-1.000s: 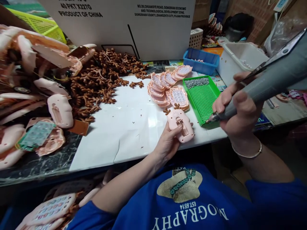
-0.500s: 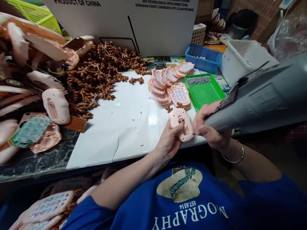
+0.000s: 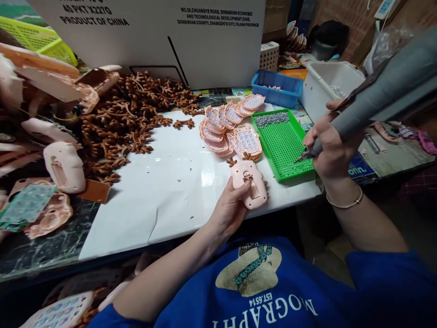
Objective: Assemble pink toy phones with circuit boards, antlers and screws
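My left hand (image 3: 229, 205) grips a pink plastic toy phone (image 3: 256, 191), its back with the bare battery compartment facing up and brown antlers at its top. The thumb lies over the compartment. In my right hand (image 3: 329, 148) is a grey electric screwdriver (image 3: 365, 100), fingers wrapped round its front end. Its thin tip points down over the green perforated tray (image 3: 287, 159), near the tray's right side. Small silver screws (image 3: 272, 119) are heaped at that tray's far end. Just beyond the toy phone lie stacked pink keypad fronts (image 3: 246, 140).
Brown antler pieces (image 3: 116, 120) form a big pile at the back left. Pink shells (image 3: 64, 166) crowd the left side. A large printed carton (image 3: 153, 41) stands behind. Blue (image 3: 278, 91) and white bins (image 3: 336, 75) sit at the back right.
My right hand has moved the screwdriver away from the toy phone, to the right, over the green tray. My left hand still holds the toy phone. The camera view has shifted slightly.
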`<control>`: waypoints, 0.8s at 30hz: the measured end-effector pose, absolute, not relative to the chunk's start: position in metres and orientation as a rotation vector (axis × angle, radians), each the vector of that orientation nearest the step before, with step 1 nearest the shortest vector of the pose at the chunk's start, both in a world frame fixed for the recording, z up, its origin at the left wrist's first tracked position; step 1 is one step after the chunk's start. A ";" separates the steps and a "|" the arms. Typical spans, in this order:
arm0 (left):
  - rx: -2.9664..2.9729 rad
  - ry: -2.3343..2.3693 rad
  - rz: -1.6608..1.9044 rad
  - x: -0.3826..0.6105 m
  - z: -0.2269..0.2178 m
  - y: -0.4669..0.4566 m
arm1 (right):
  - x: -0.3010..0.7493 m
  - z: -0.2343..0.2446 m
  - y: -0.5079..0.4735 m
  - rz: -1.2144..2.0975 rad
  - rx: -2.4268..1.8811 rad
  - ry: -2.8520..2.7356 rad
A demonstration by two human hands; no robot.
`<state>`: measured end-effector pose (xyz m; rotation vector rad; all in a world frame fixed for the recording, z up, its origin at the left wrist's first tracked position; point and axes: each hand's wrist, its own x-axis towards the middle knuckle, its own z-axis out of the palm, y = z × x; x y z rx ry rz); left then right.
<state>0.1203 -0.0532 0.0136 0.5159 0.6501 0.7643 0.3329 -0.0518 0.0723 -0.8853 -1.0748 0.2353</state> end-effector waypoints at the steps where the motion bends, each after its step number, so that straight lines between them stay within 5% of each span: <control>1: 0.515 0.647 0.767 0.120 0.014 -0.053 | 0.342 0.068 -0.048 0.195 -0.943 -1.056; 15: 0.510 0.665 0.772 0.120 0.014 -0.053 | 0.365 0.036 -0.034 0.169 -0.974 -0.992; 24: 0.491 0.641 0.786 0.124 0.015 -0.055 | 0.350 0.063 -0.039 0.184 -0.948 -0.990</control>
